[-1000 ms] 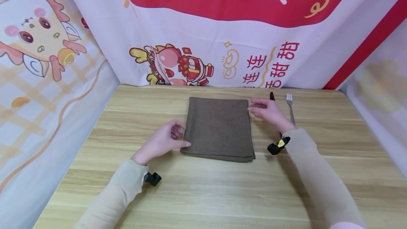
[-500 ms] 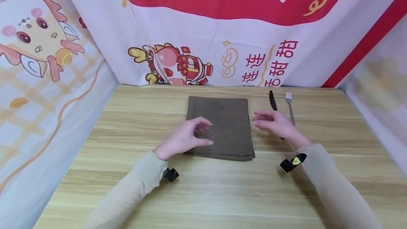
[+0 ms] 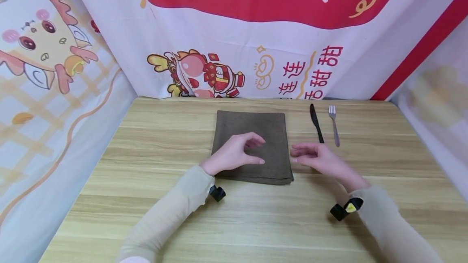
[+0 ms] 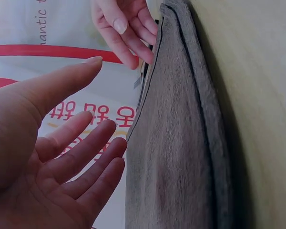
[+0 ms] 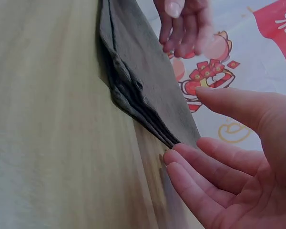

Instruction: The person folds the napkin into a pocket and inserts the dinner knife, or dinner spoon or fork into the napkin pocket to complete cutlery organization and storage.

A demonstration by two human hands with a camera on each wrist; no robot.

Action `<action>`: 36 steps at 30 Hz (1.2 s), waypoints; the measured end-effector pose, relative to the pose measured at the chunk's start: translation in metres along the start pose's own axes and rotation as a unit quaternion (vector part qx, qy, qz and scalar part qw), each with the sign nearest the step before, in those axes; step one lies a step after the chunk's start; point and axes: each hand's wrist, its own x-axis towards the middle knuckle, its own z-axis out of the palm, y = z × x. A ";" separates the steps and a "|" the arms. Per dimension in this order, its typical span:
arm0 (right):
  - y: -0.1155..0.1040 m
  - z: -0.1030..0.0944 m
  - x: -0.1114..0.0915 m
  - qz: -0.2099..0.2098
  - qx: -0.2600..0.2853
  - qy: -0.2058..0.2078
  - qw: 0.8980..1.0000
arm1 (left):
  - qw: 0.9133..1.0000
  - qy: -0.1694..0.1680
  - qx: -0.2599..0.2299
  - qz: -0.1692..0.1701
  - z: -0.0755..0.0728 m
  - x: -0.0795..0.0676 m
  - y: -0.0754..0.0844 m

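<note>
A dark brown cloth, folded into a square of several layers, lies flat on the wooden table. Above its middle hovers my left hand, fingers loosely bent and thumb apart, with nothing between them; the left wrist view shows the gap over the cloth. Just off the cloth's right edge is my right hand, its fingers relaxed and pointing left. In the right wrist view its fingertips come near the layered edge of the cloth; whether they touch it I cannot tell.
A dark knife lies beyond my right hand, its lower end hidden by the hand. Beside it on the right lies a fork. Printed fabric hangs behind the table and along both sides.
My left hand has moved right from the cloth's left edge to over its middle. My right hand has drawn back toward me along the right edge, uncovering more of the knife and fork.
</note>
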 end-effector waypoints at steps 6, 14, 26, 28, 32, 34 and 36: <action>-0.004 0.007 -0.016 0.005 0.006 -0.021 1.000 | 1.000 -0.025 -0.007 0.003 0.012 0.005 0.002; -0.006 0.012 -0.031 0.022 0.035 -0.043 0.998 | 0.998 -0.052 -0.002 0.020 0.027 0.005 0.007; -0.004 0.020 -0.035 0.071 0.146 -0.085 0.983 | 0.995 -0.100 0.002 0.024 0.045 0.005 0.015; -0.003 0.022 -0.034 0.080 0.177 -0.095 0.976 | 0.994 -0.105 0.005 0.017 0.047 0.005 0.014; -0.003 0.028 -0.031 0.100 0.206 -0.101 0.968 | 0.994 -0.109 0.004 0.009 0.049 0.005 0.013; -0.004 0.031 -0.030 0.106 0.207 -0.100 0.968 | 0.994 -0.108 0.003 0.007 0.050 0.005 0.013; -0.005 0.034 -0.029 0.112 0.200 -0.098 0.968 | 0.994 -0.107 0.003 0.006 0.050 0.005 0.013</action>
